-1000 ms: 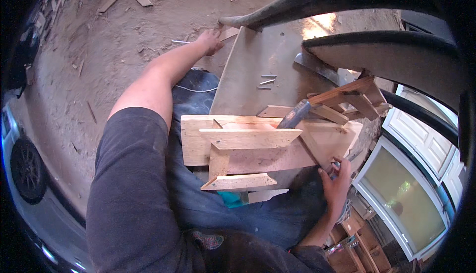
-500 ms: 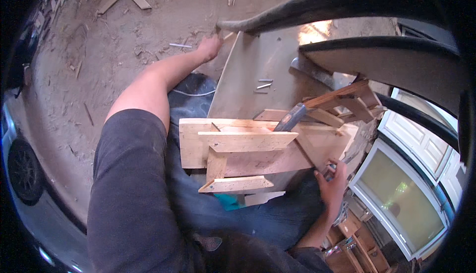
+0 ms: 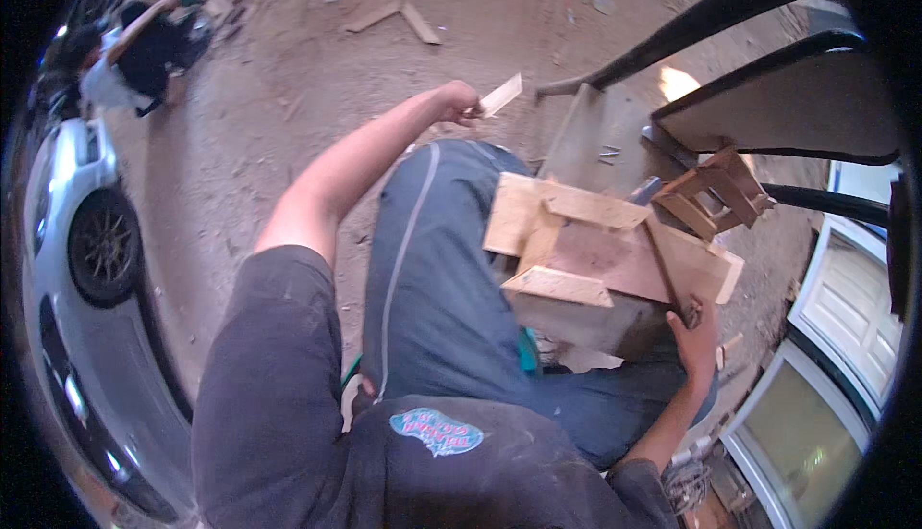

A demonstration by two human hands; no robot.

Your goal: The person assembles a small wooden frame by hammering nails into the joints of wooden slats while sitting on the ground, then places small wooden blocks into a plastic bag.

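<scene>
My left hand [image 3: 459,104], arm stretched out over the ground, is closed on a short light wooden piece [image 3: 502,95]. Across my lap and the grey board lies a group of pale wooden pieces [image 3: 595,207] with angled ends, set around a reddish-brown panel [image 3: 605,258]. A thin dark wooden strip [image 3: 663,262] crosses it on the right. At the strip's near end, my right hand [image 3: 696,342] has its thumb and fingers closed around it. Beyond these lie a small brown wooden frame [image 3: 713,193] and the dark handle [image 3: 645,190] of a tool.
Several small metal pins [image 3: 609,154] lie on the grey board [image 3: 581,135]. Dark curved chair-like parts [image 3: 778,116] rise at right. White-framed panels [image 3: 802,443] stand at lower right. A silver car [image 3: 96,308] is at left, and another person [image 3: 144,54] crouches at upper left.
My view has swung left, bringing the car and the other person into fuller sight. My left hand has lifted a wooden piece off to the side of the grey board. The right hand stays at the strip.
</scene>
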